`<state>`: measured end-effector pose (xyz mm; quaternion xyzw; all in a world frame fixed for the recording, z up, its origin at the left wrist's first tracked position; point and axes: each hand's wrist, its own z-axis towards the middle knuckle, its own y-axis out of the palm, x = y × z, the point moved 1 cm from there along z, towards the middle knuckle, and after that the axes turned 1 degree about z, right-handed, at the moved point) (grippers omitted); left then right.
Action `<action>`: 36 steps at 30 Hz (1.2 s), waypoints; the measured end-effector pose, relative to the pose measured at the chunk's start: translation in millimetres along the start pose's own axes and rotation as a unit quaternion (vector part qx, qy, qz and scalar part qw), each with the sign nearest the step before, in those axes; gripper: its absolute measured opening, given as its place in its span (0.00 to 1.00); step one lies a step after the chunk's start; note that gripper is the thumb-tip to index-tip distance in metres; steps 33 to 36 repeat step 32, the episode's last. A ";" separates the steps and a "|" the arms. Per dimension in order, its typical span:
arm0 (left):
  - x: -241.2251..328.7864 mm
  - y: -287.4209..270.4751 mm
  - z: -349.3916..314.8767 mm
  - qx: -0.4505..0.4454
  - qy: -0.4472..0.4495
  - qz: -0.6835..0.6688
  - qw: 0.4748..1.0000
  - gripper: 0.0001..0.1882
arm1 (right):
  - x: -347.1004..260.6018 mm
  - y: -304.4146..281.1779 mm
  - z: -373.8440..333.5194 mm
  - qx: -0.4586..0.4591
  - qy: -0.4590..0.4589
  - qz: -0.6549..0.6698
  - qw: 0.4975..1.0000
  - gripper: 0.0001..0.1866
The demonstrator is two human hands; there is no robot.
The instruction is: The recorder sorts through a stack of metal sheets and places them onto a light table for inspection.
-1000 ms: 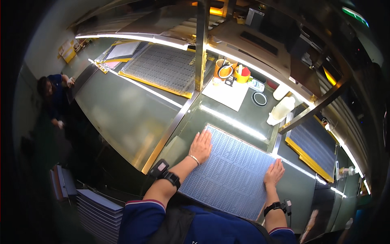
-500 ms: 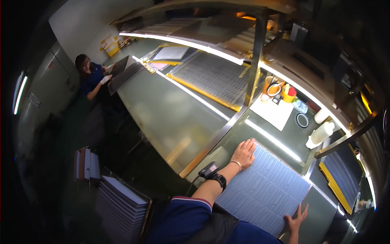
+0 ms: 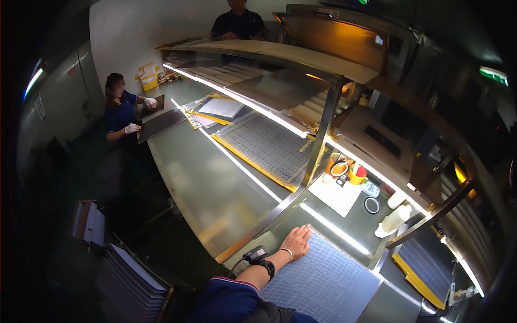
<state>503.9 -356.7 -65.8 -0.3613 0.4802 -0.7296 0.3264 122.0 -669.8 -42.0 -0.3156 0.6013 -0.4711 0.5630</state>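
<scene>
A blue rectangular panel with a fine raised or printed pattern lies flat on the bench in front of me. My left hand rests at its far left corner, fingers stretched out and lying flat, gripping nothing. A bracelet and a black wrist strap with a small device circle that arm. My right hand is out of the picture, and the panel's near end runs off the lower edge.
Stacked blue panels stand in a rack at lower left. A metal shelf post, white bottle, tape rolls and yellow-edged frames line the bench's back. A gloved co-worker handles dark panels; another person stands behind.
My view has shifted up and to the right, so the scene sits lower and further left. My right hand, earlier beside the panel's right edge with fingers spread, has left the picture.
</scene>
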 end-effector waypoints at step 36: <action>9.3 -20.5 1.1 -0.099 -0.031 0.063 0.993 0.40 | 75.5 87.2 161.4 0.059 0.118 -0.134 0.982 0.46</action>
